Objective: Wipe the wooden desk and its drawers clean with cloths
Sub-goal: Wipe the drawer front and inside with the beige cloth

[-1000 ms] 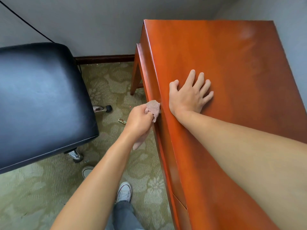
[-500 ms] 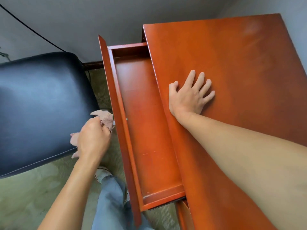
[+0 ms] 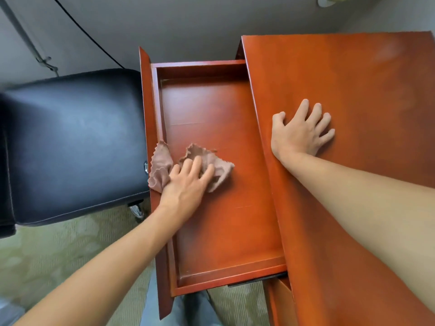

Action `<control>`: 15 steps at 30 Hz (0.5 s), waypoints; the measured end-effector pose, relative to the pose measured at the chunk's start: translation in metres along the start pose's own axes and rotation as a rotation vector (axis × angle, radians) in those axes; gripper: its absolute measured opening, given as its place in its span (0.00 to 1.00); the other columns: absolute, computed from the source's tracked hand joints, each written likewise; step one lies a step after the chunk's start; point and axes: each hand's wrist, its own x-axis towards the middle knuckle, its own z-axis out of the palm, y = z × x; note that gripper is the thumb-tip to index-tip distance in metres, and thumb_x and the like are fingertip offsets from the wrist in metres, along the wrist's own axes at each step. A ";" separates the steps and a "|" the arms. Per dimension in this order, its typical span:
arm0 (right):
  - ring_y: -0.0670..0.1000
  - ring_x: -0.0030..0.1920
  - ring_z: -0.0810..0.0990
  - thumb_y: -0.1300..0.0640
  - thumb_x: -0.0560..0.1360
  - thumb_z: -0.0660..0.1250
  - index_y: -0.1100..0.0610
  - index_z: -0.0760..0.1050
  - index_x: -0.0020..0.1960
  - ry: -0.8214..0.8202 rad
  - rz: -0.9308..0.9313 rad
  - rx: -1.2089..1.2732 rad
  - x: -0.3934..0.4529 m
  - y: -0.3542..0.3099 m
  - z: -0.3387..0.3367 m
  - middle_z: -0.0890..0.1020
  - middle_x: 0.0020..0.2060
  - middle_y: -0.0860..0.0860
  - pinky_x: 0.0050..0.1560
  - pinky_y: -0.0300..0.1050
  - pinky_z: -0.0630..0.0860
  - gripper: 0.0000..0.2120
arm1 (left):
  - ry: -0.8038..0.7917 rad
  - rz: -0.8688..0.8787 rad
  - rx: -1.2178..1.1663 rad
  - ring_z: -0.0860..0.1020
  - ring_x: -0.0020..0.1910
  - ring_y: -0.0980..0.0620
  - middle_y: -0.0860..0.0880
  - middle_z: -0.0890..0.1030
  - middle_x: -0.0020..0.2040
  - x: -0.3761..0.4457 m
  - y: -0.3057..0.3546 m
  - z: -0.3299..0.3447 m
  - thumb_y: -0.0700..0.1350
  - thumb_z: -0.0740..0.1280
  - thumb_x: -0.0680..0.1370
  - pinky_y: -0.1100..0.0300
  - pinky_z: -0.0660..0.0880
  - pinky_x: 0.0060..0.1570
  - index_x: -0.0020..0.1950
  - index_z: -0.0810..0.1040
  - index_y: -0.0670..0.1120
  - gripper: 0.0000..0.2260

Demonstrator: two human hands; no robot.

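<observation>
- Inside the pulled-out drawer (image 3: 226, 222) we see our left hand (image 3: 186, 184) lying palm down on a crumpled pinkish-brown cloth (image 3: 211, 161), fingers nearly straight and spread, pressing it onto the drawer floor.
- Part of the cloth bunches up against the drawer's front wall, left of our hand, and the rest fans out past our fingertips toward the middle of the drawer floor.
- Our right hand (image 3: 301, 132) rests flat on the wooden desk (image 3: 364, 90), fingers splayed and straight, holding nothing; its heel sits at the desk edge just above the open drawer.
- Both forearms reach in from the bottom of the head view, the right one crossing the desk top and the left one crossing the drawer's front panel.
- Just beside the drawer front on the left stands a black padded chair (image 3: 70, 147), its seat close against the panel; a chrome leg shows under it.
- Below the chair and drawer we see green patterned carpet (image 3: 58, 260), and behind them a grey wall (image 3: 188, 24) with a black cable (image 3: 94, 41) running down it.
- Our jeans show at the bottom, under the drawer's near end.
</observation>
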 end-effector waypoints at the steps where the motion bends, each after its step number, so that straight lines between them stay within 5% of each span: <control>1: 0.62 0.80 0.54 0.37 0.77 0.49 0.51 0.59 0.80 0.003 -0.001 -0.008 0.000 0.000 0.000 0.61 0.80 0.56 0.76 0.69 0.49 0.35 | -0.017 -0.031 0.038 0.74 0.56 0.38 0.38 0.75 0.63 -0.005 -0.006 0.001 0.42 0.56 0.78 0.45 0.73 0.52 0.72 0.73 0.45 0.22; 5: 0.62 0.80 0.55 0.36 0.78 0.48 0.51 0.59 0.81 0.007 -0.014 -0.023 -0.001 0.000 0.000 0.61 0.80 0.56 0.77 0.69 0.50 0.35 | -0.092 -0.115 0.154 0.69 0.65 0.36 0.36 0.69 0.72 -0.029 -0.032 0.005 0.43 0.51 0.82 0.44 0.69 0.63 0.80 0.64 0.44 0.25; 15: 0.63 0.80 0.54 0.34 0.78 0.46 0.50 0.57 0.81 -0.012 -0.044 -0.014 -0.002 0.005 -0.004 0.59 0.80 0.57 0.77 0.70 0.49 0.36 | -0.103 -0.214 0.071 0.69 0.71 0.32 0.32 0.67 0.76 -0.066 -0.071 0.014 0.50 0.55 0.86 0.42 0.67 0.68 0.80 0.66 0.42 0.24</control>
